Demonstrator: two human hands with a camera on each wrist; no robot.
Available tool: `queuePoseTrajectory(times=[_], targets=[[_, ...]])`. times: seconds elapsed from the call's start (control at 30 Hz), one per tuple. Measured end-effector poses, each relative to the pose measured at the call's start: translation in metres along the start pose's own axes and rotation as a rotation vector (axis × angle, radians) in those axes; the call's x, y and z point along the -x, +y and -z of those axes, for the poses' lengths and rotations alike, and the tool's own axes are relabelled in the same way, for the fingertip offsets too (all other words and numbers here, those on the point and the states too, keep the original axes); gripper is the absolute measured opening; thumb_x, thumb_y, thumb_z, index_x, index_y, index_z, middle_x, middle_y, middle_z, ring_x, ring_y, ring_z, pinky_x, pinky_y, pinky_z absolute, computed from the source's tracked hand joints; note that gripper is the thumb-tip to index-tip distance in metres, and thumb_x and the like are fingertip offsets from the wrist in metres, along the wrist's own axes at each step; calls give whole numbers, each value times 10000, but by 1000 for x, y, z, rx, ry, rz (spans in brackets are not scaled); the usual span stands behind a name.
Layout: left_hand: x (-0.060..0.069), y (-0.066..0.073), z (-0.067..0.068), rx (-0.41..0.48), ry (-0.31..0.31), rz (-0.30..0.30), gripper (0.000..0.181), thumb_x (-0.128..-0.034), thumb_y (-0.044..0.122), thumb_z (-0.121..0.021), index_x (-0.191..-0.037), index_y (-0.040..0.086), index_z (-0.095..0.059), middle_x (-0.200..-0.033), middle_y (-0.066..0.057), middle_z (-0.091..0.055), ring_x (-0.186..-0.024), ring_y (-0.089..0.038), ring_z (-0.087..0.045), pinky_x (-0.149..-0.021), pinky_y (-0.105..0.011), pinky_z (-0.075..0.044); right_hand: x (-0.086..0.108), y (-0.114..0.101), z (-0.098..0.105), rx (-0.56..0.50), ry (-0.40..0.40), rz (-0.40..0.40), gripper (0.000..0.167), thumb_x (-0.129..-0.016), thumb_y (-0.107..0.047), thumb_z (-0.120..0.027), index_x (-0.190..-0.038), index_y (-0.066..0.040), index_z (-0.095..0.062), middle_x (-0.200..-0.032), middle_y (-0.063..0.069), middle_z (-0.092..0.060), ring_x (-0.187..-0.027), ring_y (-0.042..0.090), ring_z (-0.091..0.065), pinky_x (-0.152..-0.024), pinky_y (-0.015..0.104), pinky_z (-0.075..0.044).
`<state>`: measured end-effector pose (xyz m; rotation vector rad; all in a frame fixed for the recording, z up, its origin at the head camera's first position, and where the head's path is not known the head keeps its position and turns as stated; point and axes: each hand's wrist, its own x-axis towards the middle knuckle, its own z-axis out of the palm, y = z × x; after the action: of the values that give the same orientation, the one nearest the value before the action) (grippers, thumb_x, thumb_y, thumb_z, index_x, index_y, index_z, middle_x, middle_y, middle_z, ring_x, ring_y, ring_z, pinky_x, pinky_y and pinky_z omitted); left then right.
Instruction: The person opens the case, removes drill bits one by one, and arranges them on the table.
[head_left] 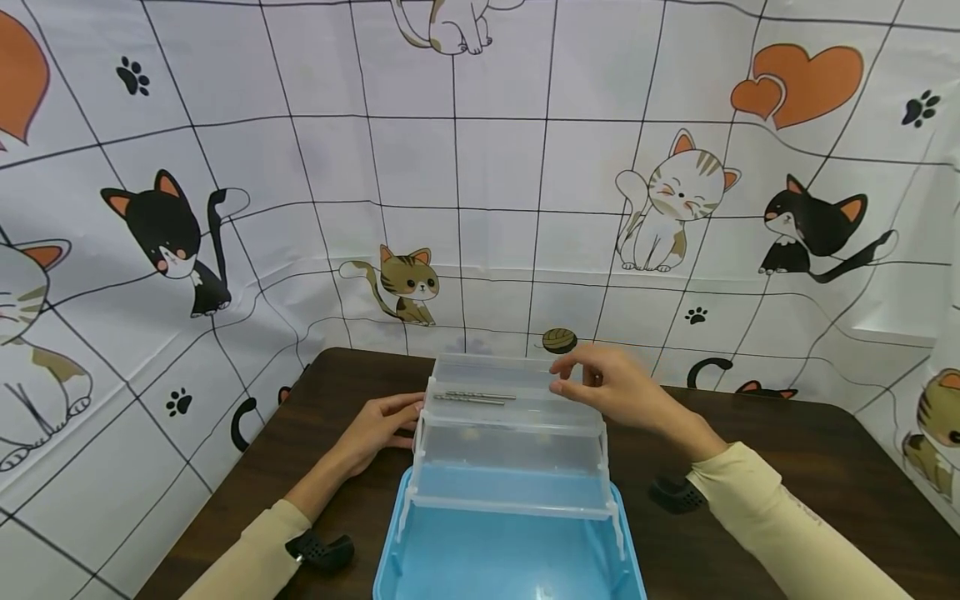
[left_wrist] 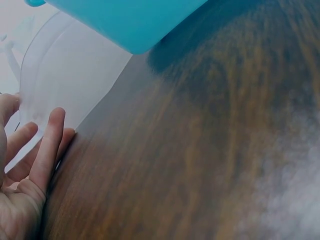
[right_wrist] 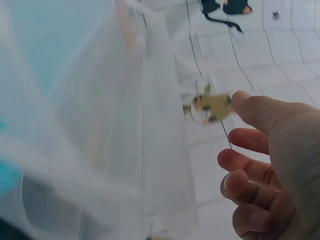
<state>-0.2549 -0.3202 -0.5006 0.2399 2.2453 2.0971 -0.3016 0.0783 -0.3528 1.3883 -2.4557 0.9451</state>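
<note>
A light-blue plastic box (head_left: 517, 554) stands on the table with clear folding trays raised at its back. In the upper clear tray (head_left: 540, 408) lie a few thin metal rods that look like drill bits (head_left: 472, 398). My left hand (head_left: 381, 432) rests against the left side of the trays. In the left wrist view its fingers (left_wrist: 45, 150) are loosely extended beside a translucent panel (left_wrist: 75, 70). My right hand (head_left: 607, 383) hovers at the trays' upper right corner. The right wrist view shows its fingers (right_wrist: 255, 165) loosely bent, with nothing between them.
The dark wooden table (head_left: 750, 500) extends to both sides of the box. Behind it hangs a white grid-patterned sheet (head_left: 495, 167) printed with cats. A black strap (head_left: 322, 552) is on the left wrist and another (head_left: 677, 494) on the right.
</note>
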Motion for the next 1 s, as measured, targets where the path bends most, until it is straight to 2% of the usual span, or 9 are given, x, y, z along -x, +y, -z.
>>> queuePoseTrajectory(times=[0.23,0.4,0.67,0.83,1.0], targets=[[-1,0,0,6,2,0,508,-1042,293,-634,-1467,31,-542,-1388,-202,-568,-1071,-319,-668,-822,-463,-600,-18,-26,-19,-19,-101,71,262,-988,-258,-720,-1175,-74,-725,-985,-81,-633,-577,57,-491,-485,269,-444],[0,0,0,22,3,2,508,-1035,297,-646,-1463,40,-550,-1378,-192,-578,-1074,-326,-666,-824,-473,-599,-28,-39,-30,40,-150,78,288,-991,-296,-711,-1186,-83,-722,-982,-83,-624,-583,45,-474,-520,266,-457],[-1,-1,0,19,-14,-3,498,-1046,288,-629,-1470,43,-543,-1393,-201,-563,-1081,-330,-661,-825,-467,-600,-38,-42,-48,142,-194,93,302,-973,-251,-738,-1232,-96,-718,-1005,-57,-651,-640,41,-495,-605,258,-478],[-1,-1,0,19,-14,-1,495,-1043,296,-632,-1464,49,-553,-1388,-198,-570,-1080,-331,-662,-824,-468,-600,-41,-42,-54,154,-202,117,250,-953,-183,-762,-1196,-123,-751,-1038,-16,-672,-690,63,-535,-618,252,-495],[-1,0,0,12,-15,0,495,-1044,302,-630,-1468,59,-553,-1382,-188,-581,-1090,-317,-661,-824,-460,-601,-43,-44,-57,146,-224,102,255,-950,-140,-761,-1204,-127,-753,-1058,-7,-667,-713,70,-542,-622,251,-500]])
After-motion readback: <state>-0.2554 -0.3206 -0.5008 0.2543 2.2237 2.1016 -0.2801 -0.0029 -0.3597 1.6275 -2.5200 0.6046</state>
